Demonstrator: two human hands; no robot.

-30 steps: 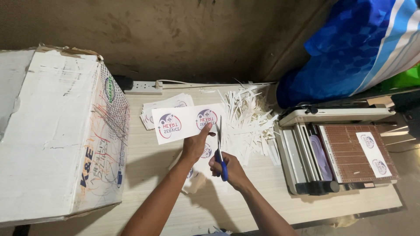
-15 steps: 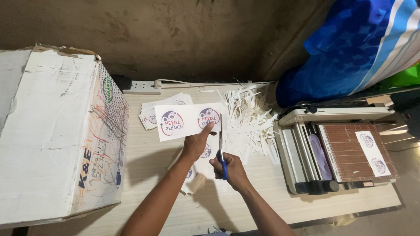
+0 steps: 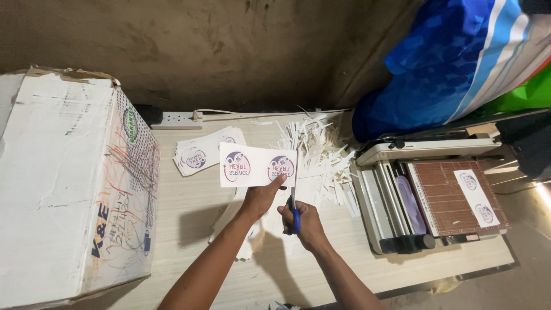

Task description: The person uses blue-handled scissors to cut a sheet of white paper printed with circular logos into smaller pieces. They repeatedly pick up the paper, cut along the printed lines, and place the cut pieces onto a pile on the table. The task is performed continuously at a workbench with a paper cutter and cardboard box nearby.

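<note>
My left hand [image 3: 261,198] pinches the lower edge of a white paper strip [image 3: 252,165] printed with two round logos and holds it up over the wooden table [image 3: 195,212]. My right hand [image 3: 305,223] grips blue-handled scissors [image 3: 294,201]. Their blades point up along the strip's right edge. Under my hands lie more white sheets [image 3: 241,229]. A pile of thin white paper offcuts [image 3: 321,155] lies just right of the strip.
A large worn cardboard box [image 3: 69,183] fills the left side. A stack of cut printed cards [image 3: 201,152] and a white power strip [image 3: 175,119] sit near the wall. A paper trimmer [image 3: 430,195] stands at right, with blue fabric [image 3: 447,63] behind it.
The strip has stayed raised while the scissor blades have worked upward along its right edge. Both hands have shifted only slightly.
</note>
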